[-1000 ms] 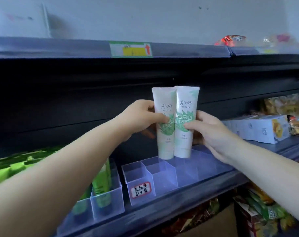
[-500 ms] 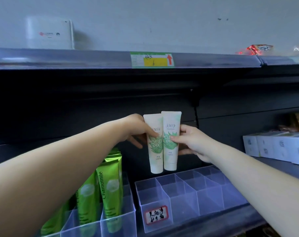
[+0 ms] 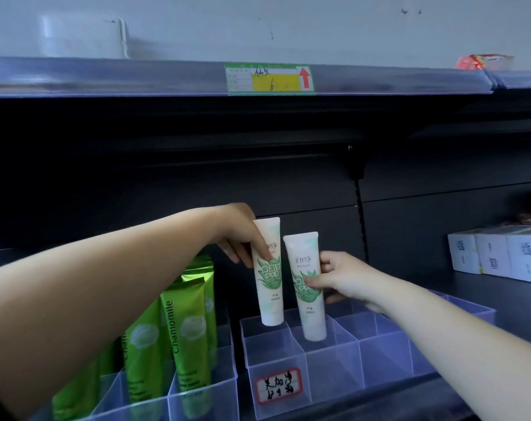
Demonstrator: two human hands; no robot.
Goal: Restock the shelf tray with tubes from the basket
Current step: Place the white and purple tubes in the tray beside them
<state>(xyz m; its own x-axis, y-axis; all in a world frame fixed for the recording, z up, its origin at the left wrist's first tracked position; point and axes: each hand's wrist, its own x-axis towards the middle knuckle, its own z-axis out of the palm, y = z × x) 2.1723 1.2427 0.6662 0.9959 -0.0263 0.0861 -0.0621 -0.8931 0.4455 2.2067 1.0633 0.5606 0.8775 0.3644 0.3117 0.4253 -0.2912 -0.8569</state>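
Left hand (image 3: 241,235) pinches the left hand-cream tube (image 3: 268,271) near its upper part, thumb across the front, fingers behind. The tube is white with a green leaf print, held cap down and near upright, its cap level with the rear rim of the clear divided tray (image 3: 334,354), above the leftmost rear compartment. Whether the cap touches the rim cannot be told.

Right hand (image 3: 340,278) grips the right hand-cream tube (image 3: 306,287) at mid-height, thumb on the front label, fingers curled round the far side. This tube sits lower than the other, cap down, tilted slightly, with its cap inside the top of the second compartment from the left. The two tubes are just beside each other; contact between them cannot be confirmed.

The tray stands on the dark shelf (image 3: 486,296) near its front edge and carries a red-bordered handwritten label (image 3: 278,385) on its front left wall. The compartments seen hold no other tubes.

To the left, an adjoining clear tray (image 3: 203,399) holds upright green Chamomile tubes (image 3: 186,335). White boxes (image 3: 498,253) stand toward the right end of the shelf. The front edge of the shelf above bears a green and yellow price tag (image 3: 268,79) with a red arrow. A red packet (image 3: 483,61) lies on that upper shelf at the right.
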